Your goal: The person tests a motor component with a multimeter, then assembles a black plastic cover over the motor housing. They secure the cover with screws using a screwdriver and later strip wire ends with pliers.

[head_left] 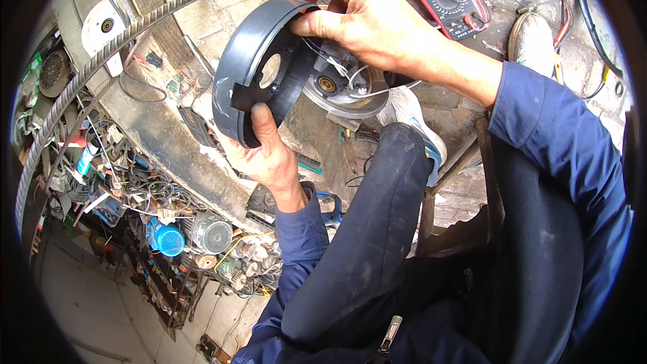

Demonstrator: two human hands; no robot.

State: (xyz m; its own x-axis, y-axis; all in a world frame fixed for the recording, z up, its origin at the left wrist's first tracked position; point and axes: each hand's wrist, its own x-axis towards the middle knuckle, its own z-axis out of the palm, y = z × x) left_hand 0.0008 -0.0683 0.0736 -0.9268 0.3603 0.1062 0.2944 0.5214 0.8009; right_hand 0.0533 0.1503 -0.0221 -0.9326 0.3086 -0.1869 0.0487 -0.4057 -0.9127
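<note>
Both hands hold a black round plastic housing (231, 61), tilted so its hollow inside shows. It has a round hole in its inner face and a square notch in its rim. My left hand (268, 162) grips the lower edge near the notch, thumb on the inside. At the upper right edge, my right hand (377, 20) pinches the rim between thumb and fingers. Just behind the housing lies a round metal motor part (364, 106) with a bearing in its centre and loose white wires over it. The housing hides part of it.
A red and grey multimeter (446, 0) lies at the upper right, near a shoe (529, 39). A bent ribbed steel bar (81, 84) arcs across the left. Beyond a plank are a blue motor (165, 236), a grey motor (213, 233) and heaped wires. A white disc (96, 37) lies upper left.
</note>
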